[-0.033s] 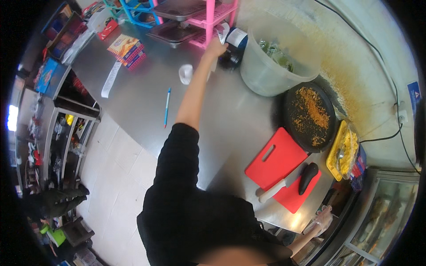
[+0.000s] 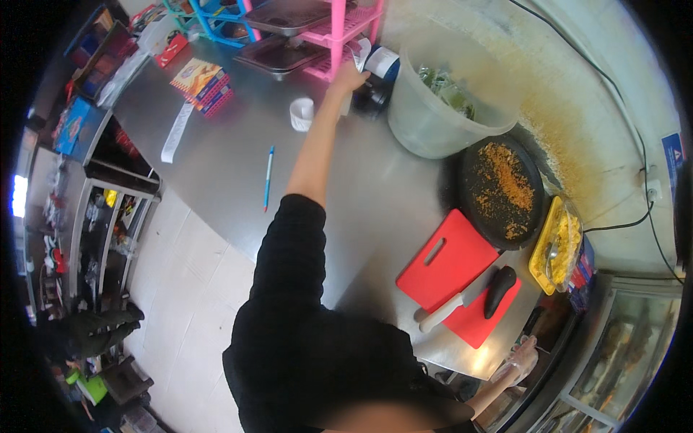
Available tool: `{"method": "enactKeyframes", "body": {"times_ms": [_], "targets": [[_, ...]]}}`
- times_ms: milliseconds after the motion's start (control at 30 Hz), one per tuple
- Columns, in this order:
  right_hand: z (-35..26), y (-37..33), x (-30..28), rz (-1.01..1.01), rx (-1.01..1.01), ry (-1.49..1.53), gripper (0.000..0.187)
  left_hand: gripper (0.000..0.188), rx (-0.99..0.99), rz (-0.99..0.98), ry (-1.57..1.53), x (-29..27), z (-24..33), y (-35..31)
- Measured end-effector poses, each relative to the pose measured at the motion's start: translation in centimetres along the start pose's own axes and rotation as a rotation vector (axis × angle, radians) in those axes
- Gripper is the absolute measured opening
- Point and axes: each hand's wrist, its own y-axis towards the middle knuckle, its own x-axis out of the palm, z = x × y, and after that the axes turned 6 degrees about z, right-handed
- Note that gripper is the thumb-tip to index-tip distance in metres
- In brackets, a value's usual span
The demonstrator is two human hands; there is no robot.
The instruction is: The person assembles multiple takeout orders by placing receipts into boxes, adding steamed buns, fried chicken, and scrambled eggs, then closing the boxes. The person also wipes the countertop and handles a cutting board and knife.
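Note:
My left hand [image 2: 349, 76] is bare and stretched far across the steel table [image 2: 361, 195]. Its fingers are curled in beside a dark bottle-like object [image 2: 372, 99]. A crumpled white paper slip [image 2: 359, 52] stands just above the fingers, but what they grip is hidden. A small white paper roll [image 2: 302, 114] lies left of the forearm. My right hand [image 2: 521, 356], in a clear plastic glove, is low beyond the table's right edge, close to a dark recess; its fingers are too indistinct to read. Nearest it on the table is a red cutting board [image 2: 473, 328] under a white-handled knife [image 2: 451, 310] and a dark eggplant-like object [image 2: 499, 291].
A second red board [image 2: 440, 270], a black pan [image 2: 480, 209] with orange crumbs and a translucent bucket [image 2: 426, 137] of greens line the right. A yellow tray [image 2: 538, 252] adjoins them. A blue pen [image 2: 269, 180], stacked boxes [image 2: 206, 86] and a pink rack [image 2: 337, 36] are farther left.

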Motion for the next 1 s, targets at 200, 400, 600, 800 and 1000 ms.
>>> {"method": "enactKeyframes", "body": {"times_ms": [200, 400, 600, 800, 1000], "targets": [[11.7, 4.1, 6.3, 0.13, -0.37, -0.089, 0.043, 0.068, 0.101, -0.143, 0.132, 2.1, -3.1, 3.9], [12.3, 4.8, 3.7, 0.098, -0.361, -0.154, 0.038, 0.035, -0.067, 0.164, -0.479, -1.1, -0.2, -0.1], [-0.9, -0.4, -1.7, -0.135, -0.481, 0.167, 0.039, 0.032, -0.053, 0.208, -0.505, -1.3, 9.9, -13.1], [-19.2, -13.5, -7.2, -0.475, -0.639, 0.973, 0.034, 0.021, -0.328, -0.448, -0.995, -5.5, 18.9, -25.1], [-25.8, -21.0, -15.5, -0.566, -0.993, 1.22, 0.032, 0.021, -0.194, -0.688, -0.946, -8.5, 24.5, -31.1]]}}
